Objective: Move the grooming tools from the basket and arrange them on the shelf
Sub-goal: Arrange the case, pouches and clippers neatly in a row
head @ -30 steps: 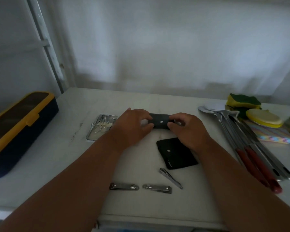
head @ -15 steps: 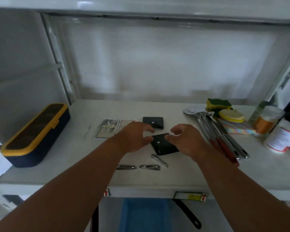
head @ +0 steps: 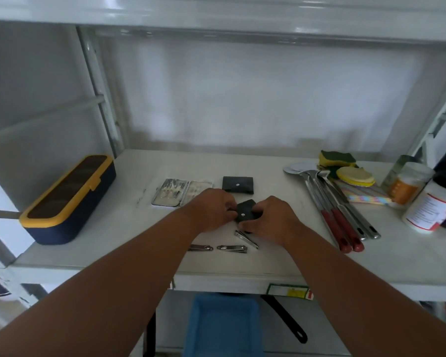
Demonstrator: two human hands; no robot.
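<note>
White shelf (head: pixel 129 243) carries one yellow-lidded box (head: pixel 67 199), one open grooming kit (head: pixel 182 193), two black pouches and three nail clippers. Half a second ago the hands hovered apart; now the left hand (head: pixel 211 212) and right hand (head: pixel 271 220) both pinch the nearer pouch (head: pixel 245 213), with the other pouch (head: pixel 238 185) behind and the clippers (head: pixel 232 248) in front.

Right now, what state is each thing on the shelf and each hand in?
Silver manicure kit case: open, lying flat.
Far black snap pouch: closed, flat.
Near black snap pouch: held by both hands.
Three steel nail clippers: lying loose.
Navy box with yellow lid: closed.
Left hand: gripping pouch.
Right hand: gripping pouch.
</note>
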